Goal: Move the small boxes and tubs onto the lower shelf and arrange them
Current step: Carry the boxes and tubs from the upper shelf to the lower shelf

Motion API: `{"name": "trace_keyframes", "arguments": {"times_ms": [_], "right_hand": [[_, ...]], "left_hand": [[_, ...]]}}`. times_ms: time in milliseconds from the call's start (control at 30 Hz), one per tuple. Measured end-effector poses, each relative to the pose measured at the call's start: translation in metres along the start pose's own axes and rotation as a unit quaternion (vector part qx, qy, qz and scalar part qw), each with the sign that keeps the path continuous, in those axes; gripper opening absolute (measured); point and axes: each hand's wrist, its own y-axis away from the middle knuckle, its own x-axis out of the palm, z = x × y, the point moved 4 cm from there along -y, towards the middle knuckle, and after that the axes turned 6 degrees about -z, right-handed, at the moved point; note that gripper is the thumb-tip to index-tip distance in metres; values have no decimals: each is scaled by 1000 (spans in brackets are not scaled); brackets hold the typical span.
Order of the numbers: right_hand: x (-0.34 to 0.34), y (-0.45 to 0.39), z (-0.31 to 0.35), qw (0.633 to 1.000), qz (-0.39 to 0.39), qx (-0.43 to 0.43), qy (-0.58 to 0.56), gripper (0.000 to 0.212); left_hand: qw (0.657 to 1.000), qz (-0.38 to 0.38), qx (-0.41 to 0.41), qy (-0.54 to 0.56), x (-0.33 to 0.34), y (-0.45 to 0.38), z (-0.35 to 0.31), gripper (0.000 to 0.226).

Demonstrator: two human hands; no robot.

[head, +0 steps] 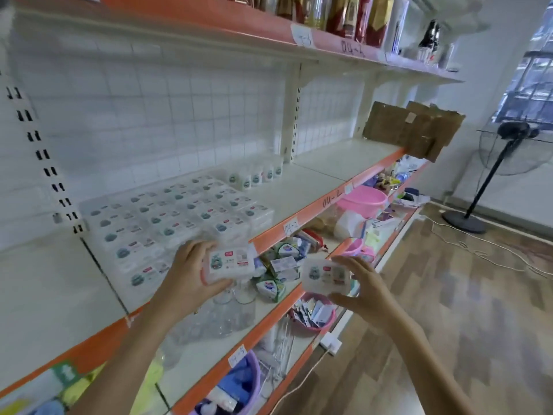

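Observation:
My left hand (187, 274) grips a small clear plastic box (229, 263) with a white label, held just in front of the orange edge of the white shelf (329, 181). My right hand (363, 290) holds a second box of the same kind (326, 277), lower and further right, in front of the shelf below. Several rows of matching boxes (167, 223) lie flat on the white shelf, stacked in layers. Behind them stand several small white tubs (257, 175) in a line near the back panel.
The right part of the white shelf is bare up to a torn cardboard sheet (416, 130). The shelf below holds glass jars (227, 313), soap packets (272, 287) and a pink basin (363, 202). Bottles line the top shelf. A standing fan (505, 163) is on the wooden floor at right.

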Motion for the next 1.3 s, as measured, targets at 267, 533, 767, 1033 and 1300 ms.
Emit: {"name": "trace_keyframes", "arguments": {"times_ms": [267, 533, 767, 1033, 1300], "right_hand": [[59, -124, 52, 980, 83, -174, -56, 67], [115, -171, 111, 904, 193, -373, -82, 66], [156, -171, 144, 860, 207, -464, 38, 67], [167, -171, 139, 869, 182, -457, 54, 56], [170, -174, 127, 886, 165, -433, 24, 70]], "left_hand": [[991, -66, -86, -74, -40, -20, 24, 79], [947, -164, -217, -169, -88, 21, 29, 68], [902, -177, -339, -200, -99, 59, 10, 85], [895, -157, -385, -162, -81, 52, 12, 88], [898, -197, -374, -121, -52, 46, 29, 75]]}}
